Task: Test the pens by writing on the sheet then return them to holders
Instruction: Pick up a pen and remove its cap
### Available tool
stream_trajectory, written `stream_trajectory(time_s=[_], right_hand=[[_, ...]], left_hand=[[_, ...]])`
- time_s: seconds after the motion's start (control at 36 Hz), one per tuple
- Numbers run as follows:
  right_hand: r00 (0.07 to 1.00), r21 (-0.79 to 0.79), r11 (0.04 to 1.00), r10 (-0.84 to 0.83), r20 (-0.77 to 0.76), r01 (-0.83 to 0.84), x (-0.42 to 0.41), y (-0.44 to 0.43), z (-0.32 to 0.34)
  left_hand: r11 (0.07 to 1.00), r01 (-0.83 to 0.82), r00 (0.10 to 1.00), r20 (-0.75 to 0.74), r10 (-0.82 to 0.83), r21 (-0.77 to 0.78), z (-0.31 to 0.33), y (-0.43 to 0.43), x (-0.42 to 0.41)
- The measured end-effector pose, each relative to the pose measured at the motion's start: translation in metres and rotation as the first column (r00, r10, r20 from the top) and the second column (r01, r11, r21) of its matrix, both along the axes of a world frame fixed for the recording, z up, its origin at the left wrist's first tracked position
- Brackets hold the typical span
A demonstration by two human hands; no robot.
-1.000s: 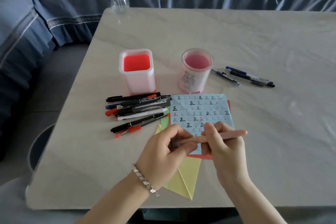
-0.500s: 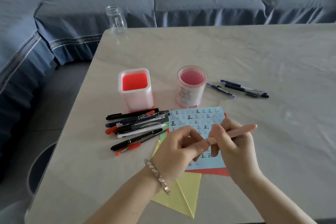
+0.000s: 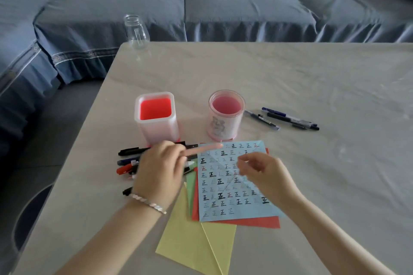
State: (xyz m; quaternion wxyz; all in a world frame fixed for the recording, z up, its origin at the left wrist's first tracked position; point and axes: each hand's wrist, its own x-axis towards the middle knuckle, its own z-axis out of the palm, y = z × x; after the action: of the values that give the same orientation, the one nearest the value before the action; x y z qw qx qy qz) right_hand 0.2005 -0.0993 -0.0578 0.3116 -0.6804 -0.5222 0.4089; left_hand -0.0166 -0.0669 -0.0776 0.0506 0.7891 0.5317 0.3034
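The left hand (image 3: 159, 168) grips a pale pink pen (image 3: 202, 149), which lies nearly level over the top left corner of the blue sheet (image 3: 232, 185), its free end towards the round holder (image 3: 225, 114). The right hand (image 3: 262, 171) hovers over the sheet with its fingers loosely curled. It is blurred, and nothing shows in its grip.

The step looks like returning this pen. To do it well, tip the pen upright and lower it straight into a holder's mouth, since the round holder and the square holder (image 3: 156, 118) both look light and easily knocked.

Untested pens (image 3: 128, 164) lie under the left hand on the worktop (image 3: 312, 174).

The sheet carries rows of 正 in black, red and grey. The round holder's print is too faint to read.
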Motion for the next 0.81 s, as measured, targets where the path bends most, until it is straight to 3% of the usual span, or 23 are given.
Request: stream_trajectory(time_s=[0.06,0.11,0.25,0.39,0.58,0.69,0.81], right_hand=[[0.968,0.107,0.994,-0.032,0.25,0.005,0.023,0.014,-0.008],[0.913,0.184,0.983,-0.096,0.396,0.024,0.044,0.033,-0.013],[0.792,0.168,0.983,-0.162,0.588,0.077,0.074,0.085,-0.028],[0.713,0.078,0.991,-0.131,0.688,0.107,0.081,0.101,-0.046],[0.804,0.197,0.968,-0.241,0.544,0.157,0.08,0.072,-0.036],[0.877,0.355,0.912,-0.332,0.347,0.205,0.084,0.025,-0.001],[0.944,0.353,0.914,-0.276,0.179,0.2,0.076,-0.017,0.032]], left_hand=[[0.988,-0.134,0.987,-0.08,0.14,0.07,-0.01,0.006,-0.019],[0.979,-0.191,0.971,-0.135,0.2,0.073,-0.019,0.009,-0.031],[0.979,-0.198,0.954,-0.218,0.204,0.051,-0.03,0.01,-0.038],[0.985,-0.163,0.969,-0.177,0.169,0.048,-0.023,0.006,-0.026],[0.999,0.037,0.999,-0.031,-0.036,0.019,-0.003,-0.004,0.012],[0.985,0.172,0.982,0.073,-0.171,0.005,0.007,-0.01,0.038],[0.957,0.289,0.949,0.139,-0.281,-0.037,0.009,-0.018,0.06]])
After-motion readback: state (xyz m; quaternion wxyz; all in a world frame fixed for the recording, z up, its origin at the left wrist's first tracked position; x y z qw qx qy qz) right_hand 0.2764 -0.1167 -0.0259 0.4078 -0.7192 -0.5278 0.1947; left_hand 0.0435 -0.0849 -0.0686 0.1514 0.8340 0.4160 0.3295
